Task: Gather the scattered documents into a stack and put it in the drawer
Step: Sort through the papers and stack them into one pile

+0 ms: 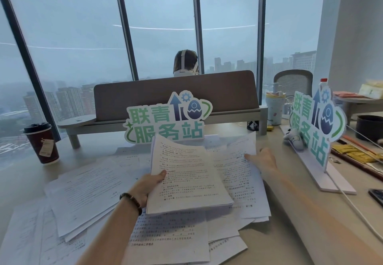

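My left hand (148,186) grips a thick stack of printed documents (186,177) by its left edge and holds it lifted above the desk, thumb on top. My right hand (263,161) reaches to the right and pinches the edge of a loose sheet (240,150) that curls up off the pile. Several more printed pages lie scattered over the desk: a batch at the left (87,194), overlapping sheets in front (172,235) and more under my right forearm (248,198). No drawer is in view.
A red coffee cup (42,142) stands at the left. Two standing signs (167,117) (319,127) rise behind and right of the papers. A monitor riser (176,100), a tumbler (274,109), a white controller (295,138) and a phone (376,196) share the desk. A person sits beyond the divider.
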A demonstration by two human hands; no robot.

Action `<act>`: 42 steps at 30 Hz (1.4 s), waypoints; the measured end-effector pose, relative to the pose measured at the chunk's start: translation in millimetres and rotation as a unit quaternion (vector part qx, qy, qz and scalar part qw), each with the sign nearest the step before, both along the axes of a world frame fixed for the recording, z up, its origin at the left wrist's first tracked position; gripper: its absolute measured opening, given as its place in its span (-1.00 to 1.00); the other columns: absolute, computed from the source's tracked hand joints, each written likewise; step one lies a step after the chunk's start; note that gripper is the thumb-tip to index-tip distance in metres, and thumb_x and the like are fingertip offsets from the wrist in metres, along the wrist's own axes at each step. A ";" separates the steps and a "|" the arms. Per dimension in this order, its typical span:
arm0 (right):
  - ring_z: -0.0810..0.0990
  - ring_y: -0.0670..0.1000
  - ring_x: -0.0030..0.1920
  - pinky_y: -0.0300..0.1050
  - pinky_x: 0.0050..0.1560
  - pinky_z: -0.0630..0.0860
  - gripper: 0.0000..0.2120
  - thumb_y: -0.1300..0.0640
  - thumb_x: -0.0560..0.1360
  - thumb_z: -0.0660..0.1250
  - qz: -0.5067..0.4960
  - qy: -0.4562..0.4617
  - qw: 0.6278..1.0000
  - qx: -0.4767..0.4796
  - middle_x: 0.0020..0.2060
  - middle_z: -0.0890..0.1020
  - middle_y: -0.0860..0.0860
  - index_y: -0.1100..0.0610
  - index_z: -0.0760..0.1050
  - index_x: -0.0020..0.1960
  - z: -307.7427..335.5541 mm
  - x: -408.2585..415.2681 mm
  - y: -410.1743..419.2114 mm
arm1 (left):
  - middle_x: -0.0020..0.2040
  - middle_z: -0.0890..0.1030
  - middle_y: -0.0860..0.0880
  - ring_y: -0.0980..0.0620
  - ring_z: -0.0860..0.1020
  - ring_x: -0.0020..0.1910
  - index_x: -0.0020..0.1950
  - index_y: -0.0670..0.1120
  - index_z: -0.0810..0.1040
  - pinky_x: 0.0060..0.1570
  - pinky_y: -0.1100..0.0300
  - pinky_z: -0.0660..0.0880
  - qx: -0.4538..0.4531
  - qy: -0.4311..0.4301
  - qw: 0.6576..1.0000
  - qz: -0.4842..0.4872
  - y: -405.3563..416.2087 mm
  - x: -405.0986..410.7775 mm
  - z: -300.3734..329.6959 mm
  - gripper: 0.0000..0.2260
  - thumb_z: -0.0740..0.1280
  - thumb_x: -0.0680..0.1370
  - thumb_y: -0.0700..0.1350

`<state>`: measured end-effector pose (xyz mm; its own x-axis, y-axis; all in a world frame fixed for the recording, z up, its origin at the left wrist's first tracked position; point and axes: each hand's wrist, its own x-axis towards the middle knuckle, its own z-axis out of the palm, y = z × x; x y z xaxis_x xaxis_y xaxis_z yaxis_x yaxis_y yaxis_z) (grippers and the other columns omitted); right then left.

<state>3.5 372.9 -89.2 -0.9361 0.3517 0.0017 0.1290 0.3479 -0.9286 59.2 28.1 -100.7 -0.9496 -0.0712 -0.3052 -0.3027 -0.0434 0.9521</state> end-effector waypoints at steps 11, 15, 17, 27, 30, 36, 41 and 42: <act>0.62 0.04 -0.18 -0.17 -0.35 0.41 -0.83 0.09 0.58 0.31 0.071 0.040 0.985 0.152 -0.09 0.65 0.10 0.18 0.57 0.03 31.3 4.1 -9.5 | 0.01 0.70 -0.25 -0.24 0.68 -0.06 0.21 -0.26 0.57 -0.20 -0.09 0.64 -0.040 -0.005 0.999 -0.003 4.6 1.7 -3.1 -0.74 0.32 0.62 -0.12; 0.55 0.01 -0.32 -0.18 -0.41 0.35 -0.83 0.13 0.56 0.32 0.060 0.097 0.979 0.167 -0.28 0.58 0.05 0.17 0.49 -0.19 58.8 6.9 -14.4 | 0.00 0.70 -0.25 -0.25 0.67 -0.05 0.20 -0.25 0.57 -0.22 -0.09 0.65 -0.036 -0.009 0.999 -0.009 4.8 2.1 -2.5 -0.76 0.31 0.62 -0.12; 0.57 0.07 -0.31 -0.15 -0.35 0.36 -0.79 0.10 0.53 0.34 0.055 0.108 0.981 0.153 -0.30 0.59 0.08 0.24 0.51 -0.17 73.4 4.6 -18.9 | -0.05 0.71 -0.24 -0.23 0.68 -0.09 0.18 -0.25 0.57 -0.31 -0.04 0.64 -0.029 -0.009 0.999 -0.013 5.3 3.2 -2.2 -0.77 0.30 0.63 -0.13; 0.65 0.12 -0.03 0.08 0.02 0.58 -0.76 0.05 0.57 0.33 0.130 0.131 0.981 0.060 -0.03 0.64 0.10 0.22 0.57 0.10 144.4 14.7 -51.6 | 0.05 0.69 -0.27 -0.28 0.67 0.01 0.24 -0.27 0.55 -0.08 -0.15 0.64 -0.023 0.013 1.000 -0.015 5.7 3.6 -3.1 -0.73 0.31 0.62 -0.13; 0.67 0.14 0.00 0.12 0.12 0.59 -0.77 0.12 0.58 0.35 0.191 0.145 0.970 -0.039 0.02 0.67 0.08 0.21 0.59 0.17 163.7 29.7 -56.2 | 0.07 0.68 -0.27 -0.29 0.65 0.04 0.22 -0.26 0.56 0.05 -0.22 0.59 -0.015 0.014 1.000 -0.012 4.8 4.0 -2.5 -0.75 0.31 0.62 -0.13; 0.71 0.10 -0.14 -0.05 -0.20 0.64 -0.80 0.21 0.54 0.39 0.215 0.144 0.953 -0.159 -0.01 0.71 0.13 0.25 0.64 0.14 175.6 36.5 -48.6 | 0.06 0.69 -0.25 -0.27 0.66 0.03 0.19 -0.23 0.59 0.02 -0.15 0.62 0.000 0.032 0.999 -0.011 3.2 7.3 0.6 -0.75 0.33 0.61 -0.10; 0.68 0.03 -0.27 -0.17 -0.37 0.60 -0.86 0.22 0.51 0.44 0.146 0.106 0.975 -0.128 -0.21 0.69 0.09 0.27 0.63 0.01 133.4 25.4 -44.1 | 0.03 0.70 -0.24 -0.17 0.70 -0.08 0.21 -0.25 0.60 -0.17 0.03 0.65 0.046 0.059 0.997 -0.008 3.2 6.1 3.9 -0.69 0.35 0.59 -0.05; 0.66 0.03 -0.29 -0.19 -0.40 0.60 -0.88 0.23 0.51 0.44 0.136 0.098 0.978 -0.123 -0.23 0.68 0.09 0.28 0.63 0.00 120.6 22.9 -43.0 | 0.03 0.70 -0.25 -0.16 0.70 -0.12 0.20 -0.22 0.60 -0.20 0.02 0.66 0.071 0.058 0.996 -0.011 4.1 7.0 6.6 -0.67 0.31 0.60 0.00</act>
<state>26.4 329.9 31.4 -0.9852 0.1018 0.1375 -0.1266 0.1067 -0.9862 66.2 32.2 -94.1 -0.9799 -0.0138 -0.1989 -0.1935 -0.1739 0.9656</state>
